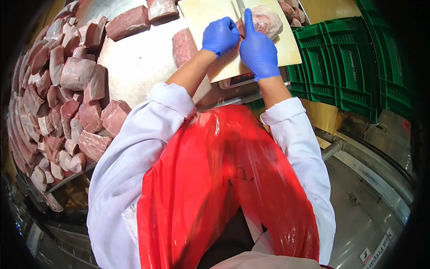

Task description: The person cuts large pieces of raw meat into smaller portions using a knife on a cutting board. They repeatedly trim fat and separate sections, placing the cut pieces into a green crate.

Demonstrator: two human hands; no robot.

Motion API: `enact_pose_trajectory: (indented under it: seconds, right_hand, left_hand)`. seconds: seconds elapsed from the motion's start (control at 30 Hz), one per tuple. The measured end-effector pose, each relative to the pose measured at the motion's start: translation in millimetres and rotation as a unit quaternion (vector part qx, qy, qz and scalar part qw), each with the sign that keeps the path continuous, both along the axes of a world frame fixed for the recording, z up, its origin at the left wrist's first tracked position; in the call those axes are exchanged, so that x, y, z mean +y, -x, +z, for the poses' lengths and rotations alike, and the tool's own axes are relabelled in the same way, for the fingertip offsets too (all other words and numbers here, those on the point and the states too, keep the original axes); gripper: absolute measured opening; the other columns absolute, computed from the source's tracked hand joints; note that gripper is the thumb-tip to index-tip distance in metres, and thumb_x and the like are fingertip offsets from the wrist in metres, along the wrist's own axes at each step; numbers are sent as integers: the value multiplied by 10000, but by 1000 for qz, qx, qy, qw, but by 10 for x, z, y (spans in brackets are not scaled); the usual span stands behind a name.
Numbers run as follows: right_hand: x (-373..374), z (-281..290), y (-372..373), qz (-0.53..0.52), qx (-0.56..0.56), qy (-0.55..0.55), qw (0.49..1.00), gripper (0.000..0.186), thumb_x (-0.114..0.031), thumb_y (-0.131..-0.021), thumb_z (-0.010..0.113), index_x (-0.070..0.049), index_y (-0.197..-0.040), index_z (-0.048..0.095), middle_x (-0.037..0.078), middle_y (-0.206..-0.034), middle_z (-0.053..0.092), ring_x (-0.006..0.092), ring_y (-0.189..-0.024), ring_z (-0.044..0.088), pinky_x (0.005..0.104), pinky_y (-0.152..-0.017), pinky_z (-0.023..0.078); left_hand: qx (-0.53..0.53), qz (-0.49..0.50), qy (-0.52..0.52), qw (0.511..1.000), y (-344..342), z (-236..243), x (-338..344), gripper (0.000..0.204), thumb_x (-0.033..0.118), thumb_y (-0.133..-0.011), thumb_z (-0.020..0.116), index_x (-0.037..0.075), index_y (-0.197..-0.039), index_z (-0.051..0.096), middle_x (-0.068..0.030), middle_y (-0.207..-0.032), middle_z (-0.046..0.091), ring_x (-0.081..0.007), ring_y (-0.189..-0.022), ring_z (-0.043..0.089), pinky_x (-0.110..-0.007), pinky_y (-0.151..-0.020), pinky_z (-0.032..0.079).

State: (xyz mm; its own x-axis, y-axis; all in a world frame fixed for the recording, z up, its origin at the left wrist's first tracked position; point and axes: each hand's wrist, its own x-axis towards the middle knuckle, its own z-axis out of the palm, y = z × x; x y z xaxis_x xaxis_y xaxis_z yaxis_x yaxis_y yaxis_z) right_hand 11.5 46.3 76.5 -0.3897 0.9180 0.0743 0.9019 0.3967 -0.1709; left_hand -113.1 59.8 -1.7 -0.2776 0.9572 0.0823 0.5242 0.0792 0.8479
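Note:
Both my hands wear blue gloves over a pale cutting board (289, 53). My right hand (259, 54) is closed around a knife (241, 8), its index finger stretched toward the blade and the handle hidden in the palm. Beside that finger lies a pale, fatty piece of meat (267, 22), partly covered by the hand. Just to the left, my left hand (221, 36) is closed with fingers curled; whether it pinches meat is hidden. A pink meat slab (183, 47) lies left of my left wrist.
A large heap of meat pieces (78, 74) covers the left side. Two more slabs lie at the back, one a dark pink slab (127, 23). Green crates (331, 58) stand at right. A scale display (239, 80) shows under the board's near edge.

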Motion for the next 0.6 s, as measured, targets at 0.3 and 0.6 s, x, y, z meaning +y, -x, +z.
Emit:
enact_pose_trajectory:
  seconds: [0.3,0.6]
  right_hand:
    - [-1224,443,-750,-9,-133,194,972,839,-40,-856,539,-131,-1592,146,282,-860,658,441,-713,653,526,-640,523]
    - [-260,140,-205,32,21,27,999,668,-167,-943,492,-152,-1564,245,266,-871,669,455,-769,658,529,-668,518]
  left_hand:
    - [89,2,43,995,326,38,-122,207,253,-804,648,89,-920,699,-169,-911,702,-370,-863,671,-460,-781,535]
    - [195,-90,-173,961,180,-188,14,72,136,-750,652,81,-797,654,-133,-845,625,-350,-852,593,-443,-799,497]
